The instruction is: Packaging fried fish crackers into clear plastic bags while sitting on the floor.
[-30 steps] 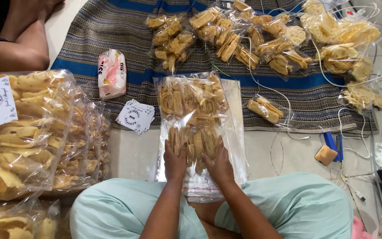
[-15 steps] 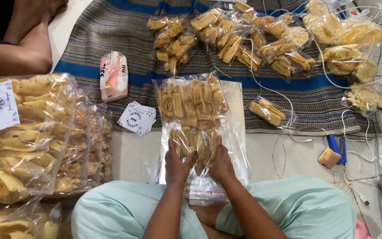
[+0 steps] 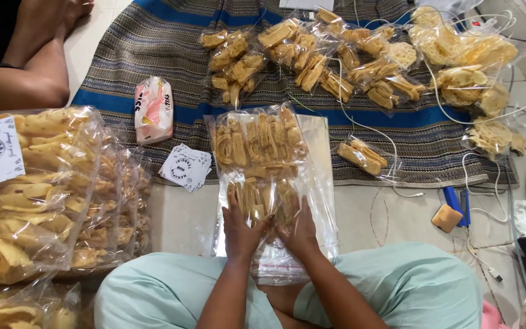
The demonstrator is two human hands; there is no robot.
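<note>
**Fingers flat on a bag of crackers**

Fingers (image 3: 246, 206) of the left hand (image 3: 243, 226) lie stretched forward and close together, pressed palm-down on the near end of a clear plastic bag of crackers (image 3: 263, 155). The right hand (image 3: 298, 226) lies just beside it, its fingers (image 3: 290, 204) likewise extended and pressing down on the same bag; neither hand pinches anything. The thumbs nearly meet over the middle of the pack.

This bag lies lengthwise on the pale floor (image 3: 184, 216) directly ahead of the person's crossed legs in light green trousers (image 3: 409, 283), its far end reaching onto the striped woven mat (image 3: 153, 55). Golden, strip-shaped crackers fill its far half and bunch under the hands, while the nearest part of the plastic looks flat.

To the left of the bag sits a small stack of white printed cards (image 3: 185, 166), and beyond them a pink-and-white tissue pack (image 3: 153, 109). Large filled bags of crackers (image 3: 38, 189) are piled at the left edge. More small cracker packs (image 3: 312, 55) spread across the mat, with one small pack (image 3: 363, 155) lying right of the held bag. White cables (image 3: 476, 103) trail over the right side, near an orange sponge (image 3: 447, 217). Another person's arm (image 3: 25, 73) rests at the top left.
</note>
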